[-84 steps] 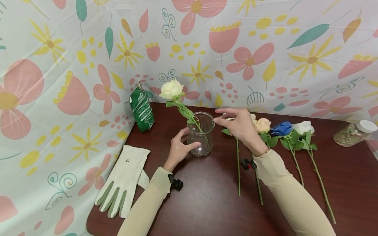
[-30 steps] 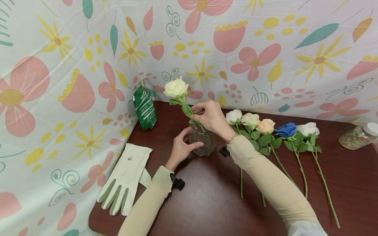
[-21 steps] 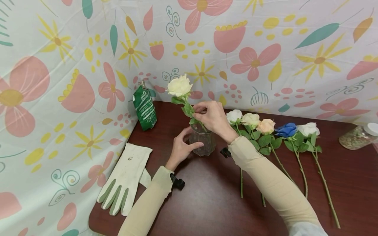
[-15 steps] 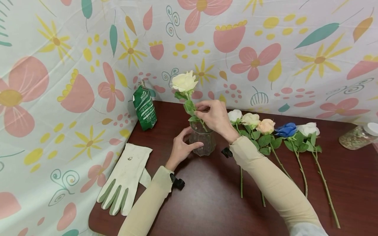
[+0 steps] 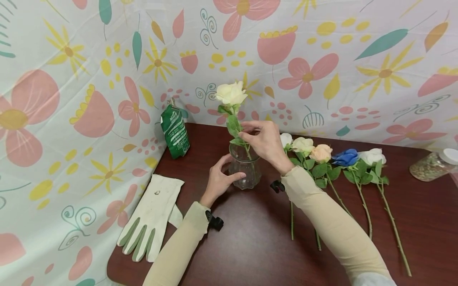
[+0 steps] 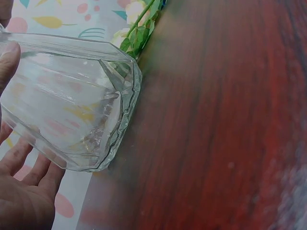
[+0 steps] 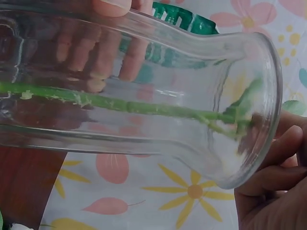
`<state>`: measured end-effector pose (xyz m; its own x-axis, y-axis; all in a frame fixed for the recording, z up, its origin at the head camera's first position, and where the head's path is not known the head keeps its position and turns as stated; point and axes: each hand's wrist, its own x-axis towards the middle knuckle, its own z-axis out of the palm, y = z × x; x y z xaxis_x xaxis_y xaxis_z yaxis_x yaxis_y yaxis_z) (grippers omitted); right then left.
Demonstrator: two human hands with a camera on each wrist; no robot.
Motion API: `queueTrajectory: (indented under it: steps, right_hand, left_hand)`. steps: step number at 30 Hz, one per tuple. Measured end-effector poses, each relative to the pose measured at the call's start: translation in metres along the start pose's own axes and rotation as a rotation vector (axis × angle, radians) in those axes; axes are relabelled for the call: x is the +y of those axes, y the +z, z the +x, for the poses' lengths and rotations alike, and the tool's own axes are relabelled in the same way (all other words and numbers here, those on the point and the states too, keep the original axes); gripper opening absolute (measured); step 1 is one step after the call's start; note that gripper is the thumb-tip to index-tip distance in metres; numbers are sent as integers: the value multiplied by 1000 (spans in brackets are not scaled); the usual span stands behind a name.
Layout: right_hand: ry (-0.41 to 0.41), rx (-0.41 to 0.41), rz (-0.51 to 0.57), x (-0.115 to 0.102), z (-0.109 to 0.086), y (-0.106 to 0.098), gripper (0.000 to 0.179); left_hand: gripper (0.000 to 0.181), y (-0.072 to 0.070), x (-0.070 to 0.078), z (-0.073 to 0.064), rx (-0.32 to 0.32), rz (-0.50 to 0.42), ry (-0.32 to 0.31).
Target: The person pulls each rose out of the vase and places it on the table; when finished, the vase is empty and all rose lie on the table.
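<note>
A clear glass vase [image 5: 250, 178] stands on the dark wooden table, with the left hand [image 5: 219, 179] gripping its left side, thumb in front and fingers behind. Cream-white and nearly upright, a rose [image 5: 231, 94] rises from the mouth of the vase. At the rim, the right hand [image 5: 266, 143] pinches its leafy stem between thumb and fingers. Inside the glass, the right wrist view shows the green stem [image 7: 144, 107] running down through the vase. The left wrist view has the ribbed base of the vase [image 6: 72, 100] beside the left hand's fingers [image 6: 45, 179].
Right of the vase lie several roses, among them a peach one [image 5: 321, 153], a blue one [image 5: 345, 157] and a white one [image 5: 372, 156]. A lidded jar [image 5: 431, 166] leans at far right. White-and-green gloves [image 5: 154, 210] and a green bag [image 5: 175, 133] are at left.
The right hand has moved from the vase's right rim to the rose's stem and pinches it. The bloom has swung right, from leaning left to nearly upright. The left hand keeps its grip.
</note>
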<state>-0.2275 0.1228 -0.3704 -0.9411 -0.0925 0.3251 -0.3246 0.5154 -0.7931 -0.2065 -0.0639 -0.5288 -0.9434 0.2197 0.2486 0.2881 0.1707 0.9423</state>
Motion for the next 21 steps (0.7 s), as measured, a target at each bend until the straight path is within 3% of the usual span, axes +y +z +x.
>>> queueTrajectory:
  steps: [21]
  right_hand:
    - [12,126,125,-1,-3,-15,29]
  left_hand:
    - [74,0,1,0,2,3,15]
